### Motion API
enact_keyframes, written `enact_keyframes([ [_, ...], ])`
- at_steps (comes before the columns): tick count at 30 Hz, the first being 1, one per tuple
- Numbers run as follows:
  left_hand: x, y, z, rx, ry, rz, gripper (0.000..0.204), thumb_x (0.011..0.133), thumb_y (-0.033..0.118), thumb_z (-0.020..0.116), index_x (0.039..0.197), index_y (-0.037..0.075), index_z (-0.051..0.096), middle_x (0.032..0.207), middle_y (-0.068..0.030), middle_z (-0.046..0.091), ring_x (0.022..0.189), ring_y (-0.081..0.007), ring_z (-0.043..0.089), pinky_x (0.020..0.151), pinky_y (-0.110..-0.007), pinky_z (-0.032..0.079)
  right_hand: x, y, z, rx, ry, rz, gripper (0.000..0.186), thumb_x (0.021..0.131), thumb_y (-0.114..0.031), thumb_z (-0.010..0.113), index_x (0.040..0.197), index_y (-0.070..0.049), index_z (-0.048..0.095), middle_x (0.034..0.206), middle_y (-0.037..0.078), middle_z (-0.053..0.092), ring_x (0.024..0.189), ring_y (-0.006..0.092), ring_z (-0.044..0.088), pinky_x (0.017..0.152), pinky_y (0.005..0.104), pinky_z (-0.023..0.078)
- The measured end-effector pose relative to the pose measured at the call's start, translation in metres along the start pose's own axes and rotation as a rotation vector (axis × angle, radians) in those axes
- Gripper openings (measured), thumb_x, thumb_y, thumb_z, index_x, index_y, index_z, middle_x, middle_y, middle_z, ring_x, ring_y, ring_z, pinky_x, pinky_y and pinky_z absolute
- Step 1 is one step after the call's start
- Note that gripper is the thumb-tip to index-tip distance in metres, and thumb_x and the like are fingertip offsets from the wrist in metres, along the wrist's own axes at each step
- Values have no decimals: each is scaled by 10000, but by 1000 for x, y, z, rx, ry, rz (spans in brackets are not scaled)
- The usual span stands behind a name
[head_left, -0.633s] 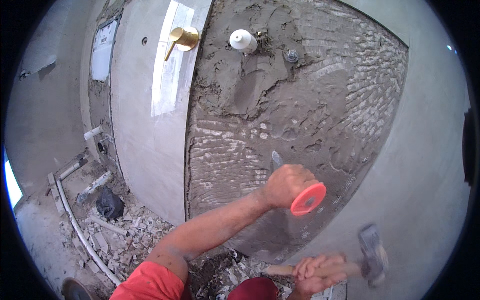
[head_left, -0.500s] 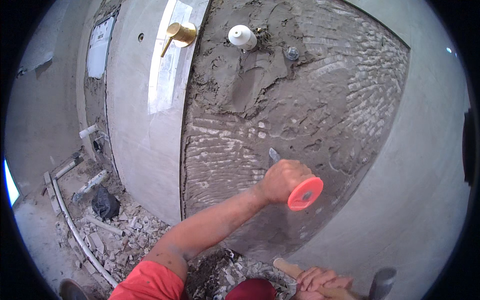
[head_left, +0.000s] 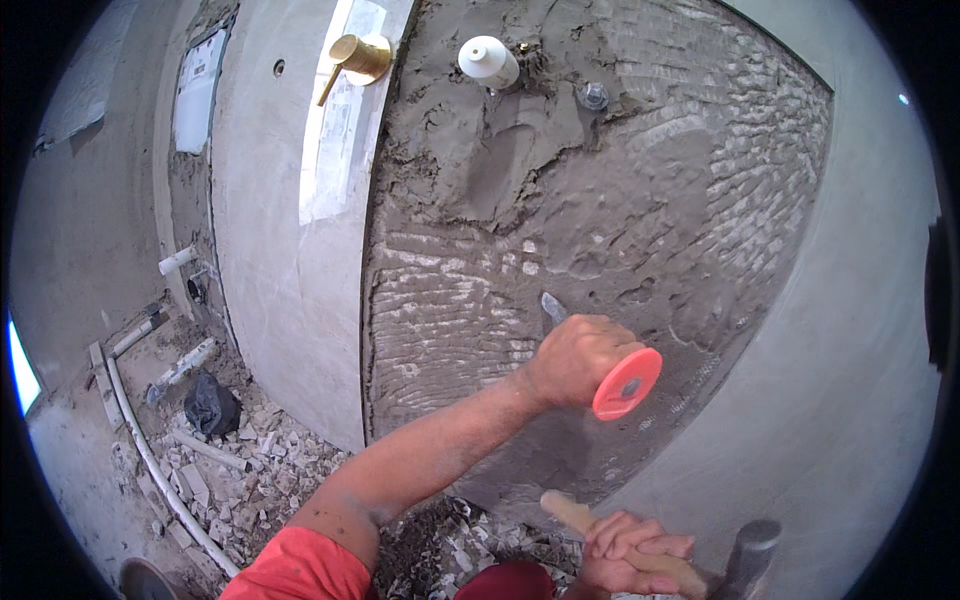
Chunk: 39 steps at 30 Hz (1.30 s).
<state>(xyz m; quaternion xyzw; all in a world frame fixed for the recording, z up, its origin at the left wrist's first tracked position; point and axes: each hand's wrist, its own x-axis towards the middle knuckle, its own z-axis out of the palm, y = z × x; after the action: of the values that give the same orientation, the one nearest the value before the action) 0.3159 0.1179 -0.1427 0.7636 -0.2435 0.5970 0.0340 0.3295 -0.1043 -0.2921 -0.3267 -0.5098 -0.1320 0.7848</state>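
Soft, bright light leaves white glare on the glossy panel (head_left: 285, 260). Straight edges bow toward the black rim.

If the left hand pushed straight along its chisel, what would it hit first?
The chisel in the left hand would likely meet the grey mortar first, though depth is unclear.

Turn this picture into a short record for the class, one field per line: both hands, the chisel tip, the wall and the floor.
Left hand: gripping a chisel with a round orange-red guard
Right hand: gripping a hammer by its pale handle
Chisel tip: near the mortar; contact unclear
Wall, centre: rough grey mortar, ridged in places, around a white fitting
Wall, left: smooth panel with gold lever
Floor: rubble, black bag, white pipe
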Motion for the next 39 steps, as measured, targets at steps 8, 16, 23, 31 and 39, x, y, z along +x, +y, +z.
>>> enact_keyframes([
  [8, 1, -5, 4, 100, -69, -53, 275, 605, 205, 741, 824, 65, 652, 733, -77, 640, 669, -287, 643, 589, -396, 504, 2, 17, -8, 224, 209, 560, 489, 996, -555, 454, 878, -86, 384, 579, 52, 456, 369, 146, 400, 331, 298, 385],
  [16, 5, -3, 17, 153, -62, -64, 269, 616, 222, 733, 817, 70, 639, 694, -73, 610, 648, -291, 638, 574, -402, 500, -6, 63, -51, -589, -242, 194, 572, 988, -646, 359, 980, -81, 445, 584, 30, 444, 346, 154, 382, 313, 313, 404],
  [23, 9, -5, 21, 168, -55, -57, 224, 622, 206, 727, 760, 84, 599, 668, -70, 593, 620, -292, 628, 551, -411, 494, 30, 0, 9, 449, 256, 190, 567, 965, -639, 448, 869, -81, 461, 532, 0, 376, 341, 125, 357, 321, 296, 392],
  [31, 6, -7, 16, 275, -132, -95, 128, 708, 184, 655, 721, 77, 587, 658, -90, 620, 634, -284, 665, 572, -405, 525, 29, 21, -15, 59, 129, 720, 565, 972, -666, 379, 960, -103, 425, 549, 17, 393, 339, 128, 354, 303, 273, 379],
  [39, 6, -8, 26, 247, -121, -73, 197, 658, 215, 703, 777, 90, 608, 685, -71, 609, 639, -287, 638, 572, -408, 503, 28, 40, -2, -105, -3, 315, 566, 942, -678, 445, 1078, -129, 417, 589, 39, 427, 362, 154, 401, 308, 315, 400],
])
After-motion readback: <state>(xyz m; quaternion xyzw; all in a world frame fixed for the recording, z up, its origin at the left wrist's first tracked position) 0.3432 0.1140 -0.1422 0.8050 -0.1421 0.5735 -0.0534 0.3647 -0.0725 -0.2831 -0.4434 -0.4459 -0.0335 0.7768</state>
